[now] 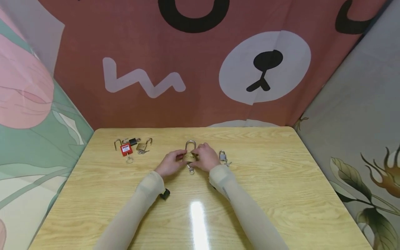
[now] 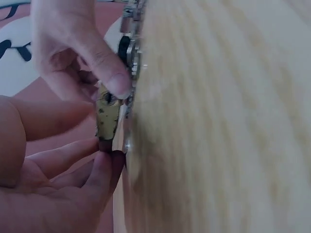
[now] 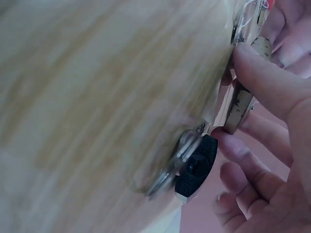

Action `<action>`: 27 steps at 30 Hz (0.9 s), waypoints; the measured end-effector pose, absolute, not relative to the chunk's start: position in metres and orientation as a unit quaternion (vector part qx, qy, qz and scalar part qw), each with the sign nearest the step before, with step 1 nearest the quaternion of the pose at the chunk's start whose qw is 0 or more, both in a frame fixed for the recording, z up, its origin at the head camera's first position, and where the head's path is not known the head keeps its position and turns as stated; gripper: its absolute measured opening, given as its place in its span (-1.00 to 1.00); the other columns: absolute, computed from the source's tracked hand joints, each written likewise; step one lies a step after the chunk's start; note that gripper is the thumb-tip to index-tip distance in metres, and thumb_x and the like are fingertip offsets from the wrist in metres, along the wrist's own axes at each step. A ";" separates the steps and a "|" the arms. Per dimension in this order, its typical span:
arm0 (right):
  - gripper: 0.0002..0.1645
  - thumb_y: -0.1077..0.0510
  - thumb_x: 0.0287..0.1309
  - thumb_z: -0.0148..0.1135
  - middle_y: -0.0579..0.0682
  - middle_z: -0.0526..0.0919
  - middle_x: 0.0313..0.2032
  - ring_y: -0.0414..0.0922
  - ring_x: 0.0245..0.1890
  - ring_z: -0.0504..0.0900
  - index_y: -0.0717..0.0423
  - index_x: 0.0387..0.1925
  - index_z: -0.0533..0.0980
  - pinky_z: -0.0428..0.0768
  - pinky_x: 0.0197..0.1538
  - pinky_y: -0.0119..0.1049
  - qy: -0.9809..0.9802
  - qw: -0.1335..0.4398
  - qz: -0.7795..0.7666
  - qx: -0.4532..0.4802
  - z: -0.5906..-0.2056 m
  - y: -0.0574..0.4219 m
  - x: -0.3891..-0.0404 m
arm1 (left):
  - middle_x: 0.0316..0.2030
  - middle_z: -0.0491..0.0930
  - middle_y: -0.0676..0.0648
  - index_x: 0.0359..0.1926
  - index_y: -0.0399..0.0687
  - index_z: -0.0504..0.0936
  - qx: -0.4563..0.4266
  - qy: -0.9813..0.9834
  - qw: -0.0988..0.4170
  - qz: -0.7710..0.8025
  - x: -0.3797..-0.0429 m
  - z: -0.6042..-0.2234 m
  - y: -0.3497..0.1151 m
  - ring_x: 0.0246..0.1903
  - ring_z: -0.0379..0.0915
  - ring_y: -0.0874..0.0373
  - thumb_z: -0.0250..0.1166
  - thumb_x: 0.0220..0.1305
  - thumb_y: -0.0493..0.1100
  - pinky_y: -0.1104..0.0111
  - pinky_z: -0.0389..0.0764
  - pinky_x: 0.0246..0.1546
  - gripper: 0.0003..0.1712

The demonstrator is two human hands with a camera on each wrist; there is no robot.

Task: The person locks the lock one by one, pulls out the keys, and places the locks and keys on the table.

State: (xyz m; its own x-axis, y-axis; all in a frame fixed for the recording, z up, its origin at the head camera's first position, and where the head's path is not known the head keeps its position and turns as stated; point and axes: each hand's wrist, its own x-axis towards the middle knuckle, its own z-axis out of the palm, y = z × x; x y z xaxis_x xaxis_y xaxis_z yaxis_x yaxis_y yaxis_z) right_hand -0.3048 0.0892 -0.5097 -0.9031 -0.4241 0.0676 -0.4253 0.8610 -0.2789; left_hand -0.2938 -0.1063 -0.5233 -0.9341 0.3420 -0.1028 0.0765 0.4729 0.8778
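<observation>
The left hand (image 1: 171, 163) and right hand (image 1: 206, 158) each pinch one side of the brass padlock (image 1: 190, 157), between them at the counter (image 1: 265, 194). A good hold probably means even, light pressure, the body level, fingertips clear of the loop (image 1: 190, 141) and keys (image 1: 191, 169).

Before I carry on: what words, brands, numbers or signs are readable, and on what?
None can be read.
White label on the red padlock: printed, too small to read.
Front of the central brass padlock: faint markings, too blurred.
Right sleeve: dark marking, too small.
</observation>
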 end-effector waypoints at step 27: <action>-0.48 -0.11 0.15 0.54 0.00 0.77 -0.07 -0.04 -0.07 0.60 -0.03 0.12 0.71 0.62 0.14 -0.15 -0.970 0.044 0.097 0.220 -0.509 0.085 -0.289 | 0.44 0.36 -0.24 0.43 -0.28 0.41 0.186 0.890 0.101 0.404 -0.288 -0.522 -0.109 0.44 0.33 -0.20 0.29 0.48 -0.13 0.01 0.29 0.49 -0.40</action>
State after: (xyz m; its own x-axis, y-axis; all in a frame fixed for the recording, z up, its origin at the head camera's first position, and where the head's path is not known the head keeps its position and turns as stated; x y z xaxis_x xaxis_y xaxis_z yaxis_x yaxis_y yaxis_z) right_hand -0.2886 0.0848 -0.5089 -0.8993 -0.4181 0.1281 -0.4352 0.8843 -0.1693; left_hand -0.2875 -0.1092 -0.5225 -0.9106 0.4122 -0.0291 0.2495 0.6046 0.7565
